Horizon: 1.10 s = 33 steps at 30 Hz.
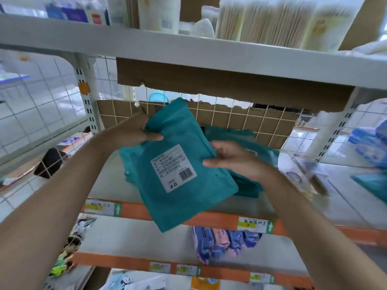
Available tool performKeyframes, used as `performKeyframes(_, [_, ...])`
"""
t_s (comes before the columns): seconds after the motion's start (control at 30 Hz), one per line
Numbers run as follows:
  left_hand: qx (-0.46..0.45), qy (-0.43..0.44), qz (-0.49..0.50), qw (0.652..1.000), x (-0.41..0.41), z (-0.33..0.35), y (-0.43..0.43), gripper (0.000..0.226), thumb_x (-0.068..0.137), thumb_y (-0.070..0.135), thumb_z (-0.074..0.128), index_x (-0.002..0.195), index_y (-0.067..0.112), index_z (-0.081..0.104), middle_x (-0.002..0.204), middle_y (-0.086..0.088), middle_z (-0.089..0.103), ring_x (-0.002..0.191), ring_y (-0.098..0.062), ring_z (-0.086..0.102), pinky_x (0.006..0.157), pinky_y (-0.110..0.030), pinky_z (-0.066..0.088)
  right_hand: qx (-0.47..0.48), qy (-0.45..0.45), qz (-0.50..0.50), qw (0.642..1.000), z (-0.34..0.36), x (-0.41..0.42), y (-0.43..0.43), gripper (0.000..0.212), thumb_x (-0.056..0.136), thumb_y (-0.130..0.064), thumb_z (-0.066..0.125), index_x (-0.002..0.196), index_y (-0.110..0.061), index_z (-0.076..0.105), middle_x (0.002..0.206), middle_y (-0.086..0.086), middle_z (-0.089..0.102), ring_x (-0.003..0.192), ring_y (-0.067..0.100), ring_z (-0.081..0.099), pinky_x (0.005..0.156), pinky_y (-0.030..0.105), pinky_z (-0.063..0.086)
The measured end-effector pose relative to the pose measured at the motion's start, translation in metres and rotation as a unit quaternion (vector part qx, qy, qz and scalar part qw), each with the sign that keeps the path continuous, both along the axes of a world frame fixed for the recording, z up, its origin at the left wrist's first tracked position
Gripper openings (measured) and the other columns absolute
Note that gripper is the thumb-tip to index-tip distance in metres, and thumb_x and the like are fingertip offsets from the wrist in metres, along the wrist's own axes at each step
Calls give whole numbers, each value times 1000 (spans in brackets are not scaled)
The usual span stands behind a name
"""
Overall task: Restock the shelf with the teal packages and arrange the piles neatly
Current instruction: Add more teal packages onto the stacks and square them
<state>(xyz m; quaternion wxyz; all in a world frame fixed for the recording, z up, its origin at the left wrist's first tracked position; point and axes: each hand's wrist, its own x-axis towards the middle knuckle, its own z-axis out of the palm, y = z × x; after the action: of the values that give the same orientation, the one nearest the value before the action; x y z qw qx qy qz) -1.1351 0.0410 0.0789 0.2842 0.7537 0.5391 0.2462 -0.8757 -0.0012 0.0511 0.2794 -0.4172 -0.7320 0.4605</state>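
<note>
Left hand [134,132] pinches teal package [188,197] at top corner; right hand [232,160] grips side edge. Looks light, floppy, slick. Hold opposite edges, lay flat on pile [232,132].

You can read no words here: the white label [173,168] on your teal package [188,204] shows a barcode and blurred print; the near-right shelf-edge tag [255,225] bears an upward arrow.

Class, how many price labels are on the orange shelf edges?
5 price labels: two on the upper orange edge, left and right; three on the lower edge. More may be hidden.
</note>
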Motion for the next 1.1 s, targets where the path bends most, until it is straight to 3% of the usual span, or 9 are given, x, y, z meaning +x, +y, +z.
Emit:
performKeyframes(0.13, [7, -65, -20, 998, 17, 8, -6, 26, 83, 6, 67, 99, 22, 54, 86, 13, 59, 59, 10, 61, 50, -7, 46, 17, 34, -38, 999, -10, 5, 2, 30, 80, -1, 69, 109, -2, 61, 109, 11, 68, 93, 20, 67, 80, 34, 55])
performKeyframes(0.23, [81, -65, -7, 995, 24, 5, -9, 54, 77, 20, 75, 125, 20, 49, 102, 14, 56, 87, -1, 59, 82, -29, 54, 11, 78, -69, 994, -14, 17, 3, 33, 70, -9, 70, 102, -5, 63, 104, 13, 69, 88, 22, 67, 78, 35, 55])
performKeyframes(0.37, [243, -33, -47, 968, 20, -6, -16, 79, 58, 73, 63, 129, 53, 35, 133, 12, 39, 127, -13, 33, 106, -42, 30, -75, 206, -121, 968, -17, 44, 12, 54, 60, -15, 83, 109, -2, 64, 106, 16, 69, 92, 30, 68, 75, 37, 56])
performKeyframes(0.43, [252, 13, -126, 959, 15, -19, -20, 83, 53, 83, 55, 129, 57, 34, 140, 14, 34, 132, -11, 27, 108, -42, 24, -142, 241, -138, 950, -15, 55, 13, 86, 40, -29, 92, 116, -3, 62, 111, 18, 67, 99, 35, 65, 79, 41, 56])
performKeyframes(0.53, [303, 150, -161, 927, 17, -42, -19, 85, 59, 80, 52, 135, 56, 24, 145, 11, 29, 136, 1, 12, 109, -46, 16, -206, 269, -138, 931, -15, 69, 13, 78, 42, -27, 90, 113, -4, 65, 106, 16, 70, 88, 29, 69, 69, 37, 59])
performKeyframes(0.67, [392, 102, -153, 901, 35, -54, -11, 70, 65, 18, 83, 123, 34, 48, 127, 2, 57, 125, -8, 42, 106, -41, 34, -253, 285, -115, 917, -15, 72, 9, 20, 61, -21, 78, 79, -12, 78, 89, 10, 73, 74, 22, 71, 62, 32, 59])
performKeyframes(0.77, [401, -10, -137, 906, 44, -54, -9, 60, 65, -6, 77, 110, 28, 59, 116, 5, 64, 111, -13, 58, 97, -41, 43, -268, 261, -92, 923, -16, 72, 11, 49, 43, -29, 92, 86, -11, 77, 93, 11, 73, 79, 23, 71, 69, 33, 59])
performKeyframes(0.93, [379, -150, -51, 912, 54, -41, -15, 32, 71, 4, 69, 92, 27, 64, 94, 30, 65, 86, -1, 64, 75, -32, 53, -190, 212, -147, 947, -12, 74, 10, 55, 57, -37, 78, 106, -13, 67, 104, 7, 71, 82, 18, 71, 77, 33, 58])
performKeyframes(1.1, [339, -200, 18, 919, 53, -16, -20, 26, 62, 44, 71, 87, 48, 63, 82, 44, 58, 80, 14, 58, 67, -10, 48, -88, 245, -132, 957, -17, 82, 13, 99, 24, -61, 87, 109, -17, 60, 95, 1, 74, 87, 17, 71, 67, 24, 56])
